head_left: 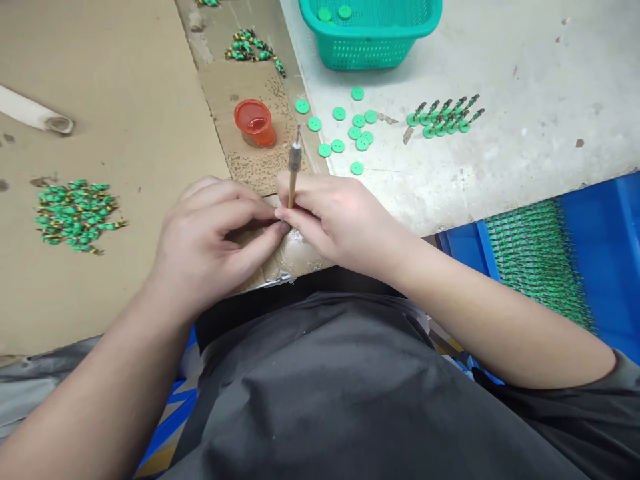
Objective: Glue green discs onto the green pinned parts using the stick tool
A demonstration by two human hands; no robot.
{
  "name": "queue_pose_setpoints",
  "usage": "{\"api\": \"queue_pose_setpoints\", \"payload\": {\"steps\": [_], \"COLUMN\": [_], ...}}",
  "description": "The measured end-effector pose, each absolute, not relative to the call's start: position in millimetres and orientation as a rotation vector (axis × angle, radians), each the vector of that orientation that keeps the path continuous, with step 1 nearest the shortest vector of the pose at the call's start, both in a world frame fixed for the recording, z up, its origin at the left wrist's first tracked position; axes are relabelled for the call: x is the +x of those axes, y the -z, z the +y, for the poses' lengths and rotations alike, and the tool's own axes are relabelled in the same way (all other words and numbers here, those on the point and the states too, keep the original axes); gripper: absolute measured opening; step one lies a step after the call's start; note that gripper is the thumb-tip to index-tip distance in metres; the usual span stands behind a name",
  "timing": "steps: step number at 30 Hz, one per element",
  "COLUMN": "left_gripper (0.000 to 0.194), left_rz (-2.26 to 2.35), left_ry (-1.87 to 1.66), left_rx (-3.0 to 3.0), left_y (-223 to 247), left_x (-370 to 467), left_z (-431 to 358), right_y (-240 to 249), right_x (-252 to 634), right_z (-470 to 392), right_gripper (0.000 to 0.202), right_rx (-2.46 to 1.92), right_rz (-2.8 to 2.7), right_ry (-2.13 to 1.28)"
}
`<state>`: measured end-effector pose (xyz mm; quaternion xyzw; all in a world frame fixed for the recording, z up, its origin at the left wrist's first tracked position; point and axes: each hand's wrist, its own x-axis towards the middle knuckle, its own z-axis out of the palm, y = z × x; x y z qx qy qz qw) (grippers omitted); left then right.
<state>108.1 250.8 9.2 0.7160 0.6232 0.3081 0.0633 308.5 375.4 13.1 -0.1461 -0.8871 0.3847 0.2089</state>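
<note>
My right hand (333,210) is closed around a thin wooden-handled tool (292,180), its dark collar and fine metal tip pointing away from me. My left hand (220,233) meets it at the table's front edge, thumb and fingers pinched together; whatever they hold is hidden. Just beyond my hands stands a red cup (254,123) with liquid in it. Several round green discs (357,168) lie loose to the right of the tool. At the far left is a pile of small green, yellow and dark pieces (77,215).
A green basket (370,50) stands at the back, holding discs. Small figures on green bases (445,123) stand at the right. Another small pile (249,47) lies behind the cup. A white tube (35,113) is at left, a blue crate (600,247) with rows of green pieces at lower right.
</note>
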Motion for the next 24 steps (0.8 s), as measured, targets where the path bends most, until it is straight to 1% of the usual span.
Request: {"api": "queue_pose_setpoints", "payload": {"steps": [5, 10, 15, 24], "left_gripper": [0.004, 0.008, 0.011, 0.016], "left_rz": [1.841, 1.874, 1.86, 1.876], "left_ry": [-0.95, -0.923, -0.91, -0.911], "left_rx": [2.132, 2.134, 2.155, 2.133], "left_y": [-11, -12, -11, -9], "left_x": [108, 110, 107, 108], "left_z": [251, 251, 251, 250], "right_y": [-12, -8, -5, -1], "right_x": [311, 322, 326, 322], "right_z": [372, 365, 357, 356], "right_gripper": [0.025, 0.029, 0.027, 0.027], "right_rx": [-0.393, -0.535, -0.44, -0.465], "right_rz": [-2.416, -2.289, -2.276, -2.277], "right_ry": [-1.091, -1.079, -1.042, -0.965]}}
